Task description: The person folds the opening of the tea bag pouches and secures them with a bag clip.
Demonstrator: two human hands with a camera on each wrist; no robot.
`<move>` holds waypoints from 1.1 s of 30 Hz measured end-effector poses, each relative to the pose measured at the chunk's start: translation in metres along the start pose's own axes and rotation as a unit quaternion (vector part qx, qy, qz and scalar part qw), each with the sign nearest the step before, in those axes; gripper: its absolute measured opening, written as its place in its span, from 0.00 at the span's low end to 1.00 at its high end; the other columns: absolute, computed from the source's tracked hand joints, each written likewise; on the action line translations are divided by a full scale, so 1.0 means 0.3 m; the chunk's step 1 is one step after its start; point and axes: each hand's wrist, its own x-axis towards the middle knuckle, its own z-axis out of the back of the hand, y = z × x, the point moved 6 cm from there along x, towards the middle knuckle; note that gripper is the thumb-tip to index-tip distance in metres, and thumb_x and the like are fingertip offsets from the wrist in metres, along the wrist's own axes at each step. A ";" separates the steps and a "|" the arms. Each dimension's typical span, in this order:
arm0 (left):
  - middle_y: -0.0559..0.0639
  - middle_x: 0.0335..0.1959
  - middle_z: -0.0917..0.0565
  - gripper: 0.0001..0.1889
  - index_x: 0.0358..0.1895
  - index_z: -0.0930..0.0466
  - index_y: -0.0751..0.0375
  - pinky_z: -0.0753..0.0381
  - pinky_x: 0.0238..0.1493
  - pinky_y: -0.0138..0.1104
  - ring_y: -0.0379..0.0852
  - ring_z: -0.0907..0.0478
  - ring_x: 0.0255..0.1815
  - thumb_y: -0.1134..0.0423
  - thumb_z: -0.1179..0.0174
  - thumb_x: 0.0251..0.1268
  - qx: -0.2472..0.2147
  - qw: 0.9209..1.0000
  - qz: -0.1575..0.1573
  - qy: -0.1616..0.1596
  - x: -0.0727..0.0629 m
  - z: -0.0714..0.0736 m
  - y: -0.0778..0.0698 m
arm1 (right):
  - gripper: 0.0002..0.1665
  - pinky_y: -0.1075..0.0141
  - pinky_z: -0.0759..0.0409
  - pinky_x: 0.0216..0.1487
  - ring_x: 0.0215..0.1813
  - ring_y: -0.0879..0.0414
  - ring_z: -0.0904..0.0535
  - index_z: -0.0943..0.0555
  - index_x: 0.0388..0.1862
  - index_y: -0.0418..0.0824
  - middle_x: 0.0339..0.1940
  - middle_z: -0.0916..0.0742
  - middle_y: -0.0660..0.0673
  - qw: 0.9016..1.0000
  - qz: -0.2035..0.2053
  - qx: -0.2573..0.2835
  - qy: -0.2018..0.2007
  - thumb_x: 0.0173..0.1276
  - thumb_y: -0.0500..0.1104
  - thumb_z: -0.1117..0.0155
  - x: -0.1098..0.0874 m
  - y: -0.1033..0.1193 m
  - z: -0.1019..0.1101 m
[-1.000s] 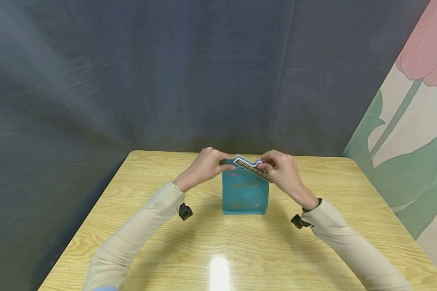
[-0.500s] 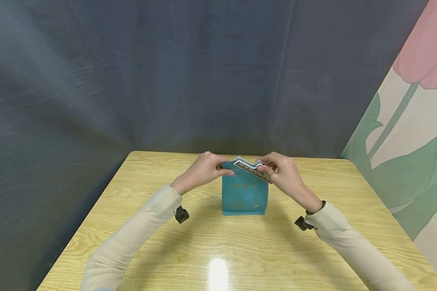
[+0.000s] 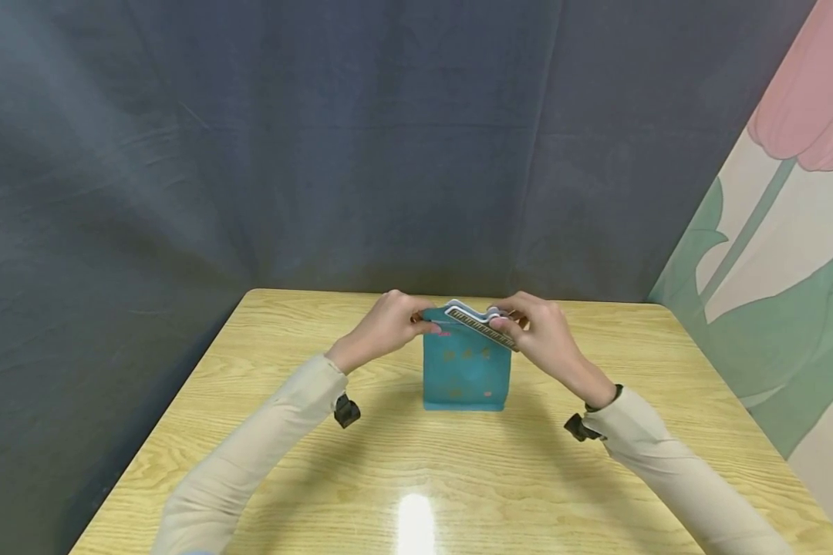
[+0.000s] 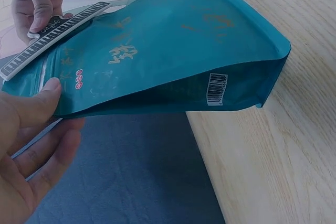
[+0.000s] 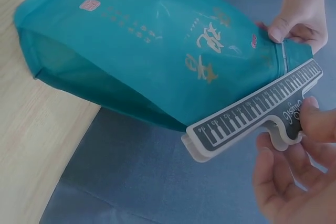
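Note:
A teal stand-up pouch (image 3: 467, 378) with gold lettering stands upright on the table. My left hand (image 3: 386, 324) pinches its top left corner between thumb and fingers, close to the pale seal line that shows in the left wrist view. My right hand (image 3: 547, 333) pinches the handles of a wide clip (image 5: 257, 108) printed with piano keys. The clip lies slanted across the pouch's top right corner, its left end higher than its right. In the right wrist view its long edge overlaps the pouch's top, and the pouch's side gusset (image 4: 184, 95) shows a barcode in the left wrist view.
The wooden table (image 3: 416, 455) carries a bright light reflection near the front. Behind it hangs a dark blue-grey curtain (image 3: 389, 154). A wall with a painted tulip (image 3: 791, 231) rises along the right side.
My left thumb has slid slightly down and left along the pouch's top corner. The clip has dipped a little with my right hand; the pouch stands in about the same place.

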 end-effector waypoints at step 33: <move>0.46 0.31 0.12 0.02 0.35 0.12 0.58 0.20 0.33 0.28 0.37 0.16 0.30 0.64 0.33 0.64 -0.054 0.998 0.021 -0.009 -0.068 -0.010 0.073 | 0.08 0.64 0.22 0.30 0.33 0.54 0.21 0.15 0.44 0.34 0.37 0.14 0.44 0.999 -0.002 -0.004 0.050 0.66 0.32 0.31 -0.093 -0.102 0.015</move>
